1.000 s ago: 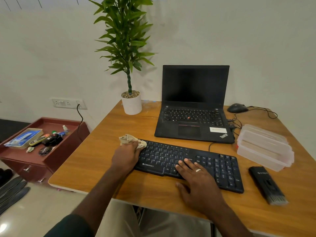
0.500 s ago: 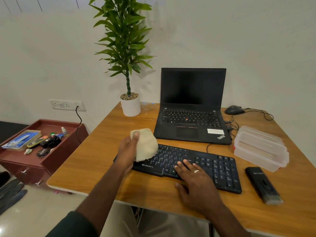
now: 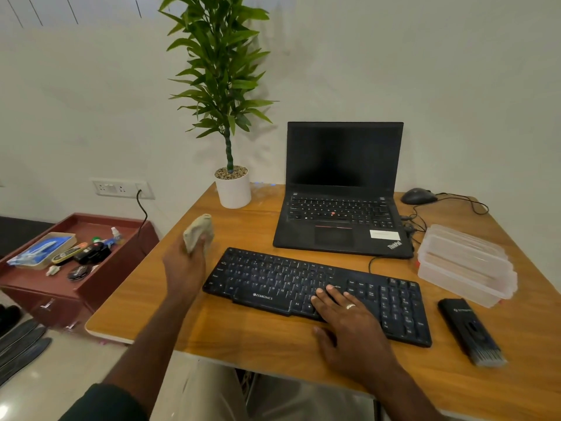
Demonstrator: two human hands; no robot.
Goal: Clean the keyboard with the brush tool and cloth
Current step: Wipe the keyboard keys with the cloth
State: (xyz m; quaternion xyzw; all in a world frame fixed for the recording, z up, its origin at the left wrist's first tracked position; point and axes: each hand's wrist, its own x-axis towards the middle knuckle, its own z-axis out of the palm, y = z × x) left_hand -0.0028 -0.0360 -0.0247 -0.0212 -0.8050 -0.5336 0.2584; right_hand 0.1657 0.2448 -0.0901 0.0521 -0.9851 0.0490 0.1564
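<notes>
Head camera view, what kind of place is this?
Probably a home or small office workspace: a wooden desk against a plain wall holds an open black laptop, a black wired keyboard and a potted green plant.

Wooden desk against off-white wall; maroon side cabinet left of desk, wall socket above it (cable plugged); glossy tile floor.

Even soft light; blurred, distorted edges.
</notes>
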